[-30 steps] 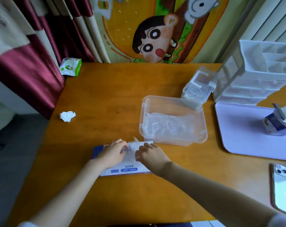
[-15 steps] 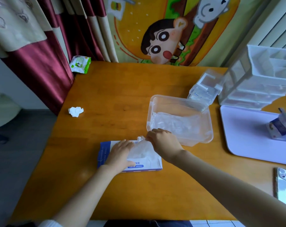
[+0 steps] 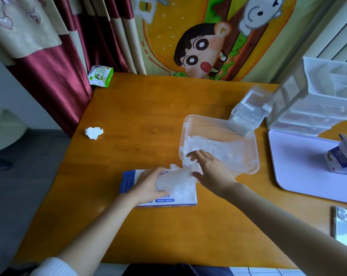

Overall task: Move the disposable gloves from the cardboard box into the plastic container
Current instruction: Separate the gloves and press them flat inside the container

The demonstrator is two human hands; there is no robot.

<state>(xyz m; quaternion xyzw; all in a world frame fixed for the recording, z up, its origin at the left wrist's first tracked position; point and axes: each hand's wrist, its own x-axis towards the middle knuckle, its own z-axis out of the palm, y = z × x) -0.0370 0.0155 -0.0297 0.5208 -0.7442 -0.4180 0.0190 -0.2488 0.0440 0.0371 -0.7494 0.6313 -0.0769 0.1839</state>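
A flat blue-and-white cardboard box [image 3: 129, 182] lies near the table's front edge. My left hand [image 3: 146, 188] rests on its top, with the fingers partly veiled by a clear disposable glove [image 3: 178, 182] that rises out of the box. My right hand [image 3: 212, 170] pinches the far end of that glove at the near left corner of the clear plastic container [image 3: 218, 121]. Several crumpled clear gloves [image 3: 218, 148] lie inside the container.
A crumpled tissue [image 3: 94, 132] lies at the left, a wipes pack [image 3: 100, 75] at the far left corner. To the right are a small clear case [image 3: 250, 110], a white drawer unit [image 3: 318, 104], a lilac tray [image 3: 300, 166] with a carton [image 3: 341, 158], and a phone [image 3: 345, 226].
My right hand has drawn a glove out of the box and up to the container's near corner. My left hand has stayed on the box.
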